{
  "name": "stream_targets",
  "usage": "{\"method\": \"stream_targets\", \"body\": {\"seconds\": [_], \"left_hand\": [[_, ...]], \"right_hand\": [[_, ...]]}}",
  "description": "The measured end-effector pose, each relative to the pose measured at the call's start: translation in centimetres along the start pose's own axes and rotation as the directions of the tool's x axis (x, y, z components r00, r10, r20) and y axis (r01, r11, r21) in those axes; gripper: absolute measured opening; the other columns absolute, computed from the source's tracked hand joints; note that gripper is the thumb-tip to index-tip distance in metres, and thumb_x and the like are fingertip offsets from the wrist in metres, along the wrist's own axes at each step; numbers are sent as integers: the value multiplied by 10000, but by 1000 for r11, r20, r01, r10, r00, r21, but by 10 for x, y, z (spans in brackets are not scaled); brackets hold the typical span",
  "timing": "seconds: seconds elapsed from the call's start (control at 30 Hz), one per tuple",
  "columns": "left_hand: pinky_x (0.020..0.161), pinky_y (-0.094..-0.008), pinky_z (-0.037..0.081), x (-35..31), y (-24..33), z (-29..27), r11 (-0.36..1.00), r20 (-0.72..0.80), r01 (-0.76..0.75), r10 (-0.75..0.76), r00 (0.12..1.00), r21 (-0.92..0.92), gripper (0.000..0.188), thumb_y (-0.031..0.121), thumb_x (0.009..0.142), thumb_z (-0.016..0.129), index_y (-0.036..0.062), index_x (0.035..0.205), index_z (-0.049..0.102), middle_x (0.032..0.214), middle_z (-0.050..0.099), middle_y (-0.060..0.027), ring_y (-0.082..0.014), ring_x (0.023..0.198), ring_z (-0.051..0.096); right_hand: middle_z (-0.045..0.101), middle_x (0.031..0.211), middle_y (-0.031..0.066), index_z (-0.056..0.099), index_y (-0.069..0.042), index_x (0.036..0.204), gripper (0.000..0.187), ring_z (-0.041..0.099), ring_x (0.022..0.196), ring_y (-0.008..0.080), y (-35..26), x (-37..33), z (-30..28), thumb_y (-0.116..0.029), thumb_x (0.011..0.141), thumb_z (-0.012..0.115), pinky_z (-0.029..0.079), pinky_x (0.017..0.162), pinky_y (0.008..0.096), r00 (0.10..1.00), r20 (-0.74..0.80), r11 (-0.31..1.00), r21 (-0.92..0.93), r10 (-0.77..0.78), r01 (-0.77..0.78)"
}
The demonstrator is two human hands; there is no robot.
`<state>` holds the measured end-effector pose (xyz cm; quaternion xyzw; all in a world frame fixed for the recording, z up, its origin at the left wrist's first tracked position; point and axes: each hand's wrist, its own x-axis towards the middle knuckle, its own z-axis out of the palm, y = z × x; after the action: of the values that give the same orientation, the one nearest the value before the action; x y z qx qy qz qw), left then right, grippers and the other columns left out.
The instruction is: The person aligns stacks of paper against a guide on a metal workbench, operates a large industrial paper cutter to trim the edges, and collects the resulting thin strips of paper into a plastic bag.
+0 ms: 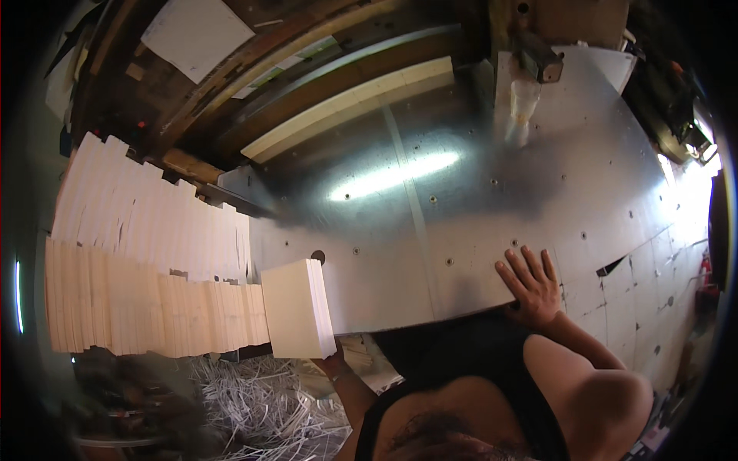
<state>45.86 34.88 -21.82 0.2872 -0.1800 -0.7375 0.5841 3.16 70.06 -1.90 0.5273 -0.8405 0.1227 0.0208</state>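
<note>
My left hand [332, 363] grips the lower end of a thick cream paper block [290, 311] standing on edge at the table's left front. Most of its fingers are hidden behind the block. This block stands against the right end of a long row of similar blocks [146, 303]. Fingers spread, my right hand [534, 290] lies flat on the metal table [477, 223] near its front edge, holding nothing.
A long pale strip [354, 107] runs along the table's back, below a dark machine frame. A metal bracket [542, 61] juts out at the back right. A white sheet [198, 37] lies far left. Paper shreds [250, 407] heap below the table.
</note>
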Motion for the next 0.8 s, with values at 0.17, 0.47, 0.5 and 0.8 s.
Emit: {"method": "stream_targets", "body": {"seconds": [0.17, 0.47, 0.5, 0.8], "left_hand": [[1093, -492, 464, -10, -1, 7, 1000, -66, -1, 0, 998, -20, 560, 432, 989, 522, 29, 1377, 550, 1389, 588, -153, -322, 1299, 545], [1092, -433, 467, 6, 1, 6, 511, 287, -396, 281, 916, 763, 540, 155, 894, 695, -14, 1374, 514, 1369, 610, -147, -298, 1254, 587], [1091, -437, 467, 2, 2, 2, 556, 282, -382, 260, 924, 739, 549, 142, 891, 700, -13, 1380, 505, 1364, 613, -145, -297, 1249, 590], [1053, -486, 501, -10, -3, 12, 850, 110, -227, 199, 974, 475, 520, 363, 1010, 511, 5, 1387, 512, 1402, 564, -156, -311, 1283, 546]], "right_hand": [[442, 1550, 61, 466, -236, 1494, 1051, 377, 1449, 334, 4, 1, 5, -377, 547, 901, 207, 1205, 608, 1000, -16, 1000, 17, -16, 16], [468, 1525, 86, 485, -221, 1481, 1052, 413, 1420, 370, 0, -1, -2, -394, 532, 902, 226, 1181, 634, 998, -59, 999, 23, -30, 31], [468, 1525, 86, 485, -221, 1481, 1052, 413, 1420, 370, -1, -2, 0, -394, 532, 902, 226, 1181, 634, 999, -40, 999, 26, -28, 29], [471, 1522, 71, 499, -232, 1472, 1038, 402, 1432, 348, 1, 0, 4, -376, 526, 901, 227, 1192, 615, 999, -50, 1000, 21, -21, 22]]}}
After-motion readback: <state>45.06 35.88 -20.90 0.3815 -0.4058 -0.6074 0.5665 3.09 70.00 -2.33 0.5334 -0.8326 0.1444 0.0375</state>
